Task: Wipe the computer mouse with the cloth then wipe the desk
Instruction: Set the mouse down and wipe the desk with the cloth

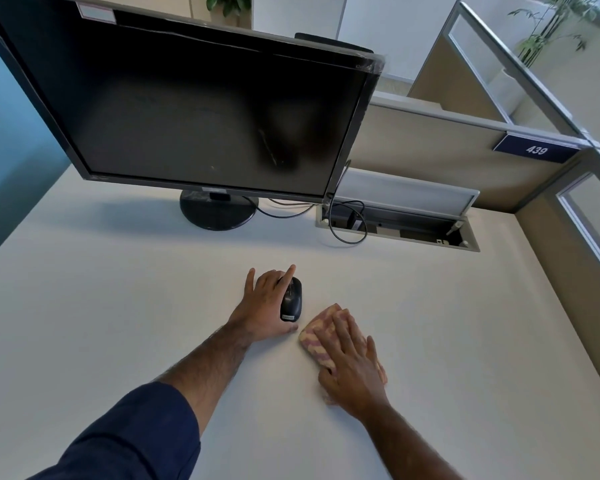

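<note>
A small black computer mouse point(291, 301) lies on the white desk point(118, 306) near the middle. My left hand point(264, 303) grips it from the left side, thumb at its near end and index finger over its top. Just to the right, a folded pink and cream striped cloth point(315, 336) lies flat on the desk. My right hand point(352, 362) presses down on the cloth with fingers spread, covering most of it. The cloth and the mouse sit a short gap apart.
A large dark monitor point(194, 109) on a round black stand point(219, 211) rises behind the mouse. An open cable tray point(399, 226) with black cables sits at the back right. Beige partition walls point(447, 150) border the desk at the back and right.
</note>
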Available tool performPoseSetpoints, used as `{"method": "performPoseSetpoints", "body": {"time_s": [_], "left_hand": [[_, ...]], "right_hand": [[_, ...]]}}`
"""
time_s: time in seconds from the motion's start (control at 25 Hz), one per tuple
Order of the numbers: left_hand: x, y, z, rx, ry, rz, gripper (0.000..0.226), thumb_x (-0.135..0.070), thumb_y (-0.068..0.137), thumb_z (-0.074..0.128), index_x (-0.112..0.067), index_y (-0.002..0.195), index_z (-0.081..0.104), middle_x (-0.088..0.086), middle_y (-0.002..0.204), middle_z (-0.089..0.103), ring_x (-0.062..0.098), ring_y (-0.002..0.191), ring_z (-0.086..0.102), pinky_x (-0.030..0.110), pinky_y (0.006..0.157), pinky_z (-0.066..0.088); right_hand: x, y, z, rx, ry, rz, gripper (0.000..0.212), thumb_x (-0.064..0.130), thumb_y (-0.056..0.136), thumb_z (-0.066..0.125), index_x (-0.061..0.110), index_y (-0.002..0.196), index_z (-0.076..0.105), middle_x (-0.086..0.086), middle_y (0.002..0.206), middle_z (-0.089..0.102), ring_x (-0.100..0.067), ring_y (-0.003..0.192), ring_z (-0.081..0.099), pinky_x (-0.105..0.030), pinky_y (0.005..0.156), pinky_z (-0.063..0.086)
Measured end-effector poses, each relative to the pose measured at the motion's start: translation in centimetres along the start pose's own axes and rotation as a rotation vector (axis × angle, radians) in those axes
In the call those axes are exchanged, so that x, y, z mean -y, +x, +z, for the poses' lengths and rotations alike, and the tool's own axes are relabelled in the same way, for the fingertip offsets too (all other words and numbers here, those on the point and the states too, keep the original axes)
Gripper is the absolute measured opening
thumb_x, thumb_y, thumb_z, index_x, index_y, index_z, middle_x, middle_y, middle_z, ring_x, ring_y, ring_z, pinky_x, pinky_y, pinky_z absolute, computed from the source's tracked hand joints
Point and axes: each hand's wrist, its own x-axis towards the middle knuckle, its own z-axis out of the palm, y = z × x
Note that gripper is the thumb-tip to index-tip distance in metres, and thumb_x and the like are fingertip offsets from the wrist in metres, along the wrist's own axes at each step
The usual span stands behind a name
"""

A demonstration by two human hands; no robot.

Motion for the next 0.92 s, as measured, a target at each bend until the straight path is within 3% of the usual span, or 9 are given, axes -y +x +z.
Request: {"method": "performPoseSetpoints", "body": {"time_s": [0.12, 0.48, 0.6, 0.72, 0.84, 0.92], "left_hand": [[-0.3, 0.0, 0.4, 0.002, -0.006, 0.01, 0.127, -0.071, 0.07, 0.071, -0.027, 0.161, -0.005, 0.002, 0.156, 0.031, 0.024, 0.149, 0.024, 0.056, 0.124, -0.004], [0.1, -0.2, 1.5, -0.009, -0.023, 0.006, 0.129, -0.074, 0.07, 0.071, -0.028, 0.161, -0.008, 0.001, 0.16, 0.028, 0.023, 0.151, 0.02, 0.054, 0.125, -0.005], [0.5, -0.5, 1.7, 0.021, -0.079, -0.005, 0.133, -0.083, 0.067, 0.067, -0.028, 0.161, -0.01, 0.002, 0.169, 0.013, 0.023, 0.157, 0.006, 0.052, 0.125, -0.007], [1.0, -1.8, 2.0, 0.001, -0.069, -0.045, 0.128, -0.097, 0.071, 0.041, -0.022, 0.162, -0.009, 0.002, 0.172, -0.01, 0.022, 0.158, -0.011, 0.05, 0.125, -0.008], [2.1, -4.4, 3.1, -0.103, -0.006, -0.104, 0.101, -0.084, 0.092, 0.017, -0.019, 0.162, -0.013, 0.0, 0.169, -0.023, 0.018, 0.156, -0.019, 0.048, 0.126, -0.007], [2.4, -6.1, 3.9, -0.146, 0.086, -0.107, 0.09, -0.075, 0.098, 0.012, -0.016, 0.164, -0.006, 0.002, 0.17, -0.018, 0.02, 0.157, -0.014, 0.049, 0.126, -0.004]], "right_hand": [[0.2, 0.3, 0.7, -0.028, -0.018, 0.025, 0.066, 0.058, 0.096, 0.036, 0.049, 0.156, 0.01, 0.006, 0.17, -0.012, -0.017, 0.153, -0.021, -0.059, 0.121, 0.003], [0.0, 0.3, 1.4, -0.081, -0.023, 0.007, 0.063, 0.045, 0.098, 0.042, 0.046, 0.157, 0.017, 0.003, 0.17, -0.003, -0.022, 0.155, -0.015, -0.056, 0.123, 0.007], [0.1, 0.2, 1.3, -0.102, 0.03, -0.001, 0.064, 0.038, 0.096, 0.046, 0.041, 0.157, 0.026, 0.002, 0.169, -0.002, -0.023, 0.155, -0.015, -0.052, 0.123, 0.006], [-0.2, 0.5, 0.7, -0.104, 0.088, -0.03, 0.061, 0.032, 0.099, 0.048, 0.039, 0.156, 0.029, 0.004, 0.169, -0.001, -0.02, 0.155, -0.016, -0.046, 0.125, 0.005], [-0.5, 0.7, -0.1, -0.105, 0.255, -0.011, 0.064, 0.027, 0.1, 0.049, 0.034, 0.158, 0.024, 0.01, 0.167, -0.005, -0.012, 0.154, -0.016, -0.043, 0.125, 0.005], [-0.6, 0.4, -0.6, -0.158, 0.407, 0.091, 0.067, 0.021, 0.097, 0.05, 0.028, 0.159, 0.025, 0.012, 0.166, -0.003, -0.012, 0.155, -0.009, -0.042, 0.125, 0.006]]}}
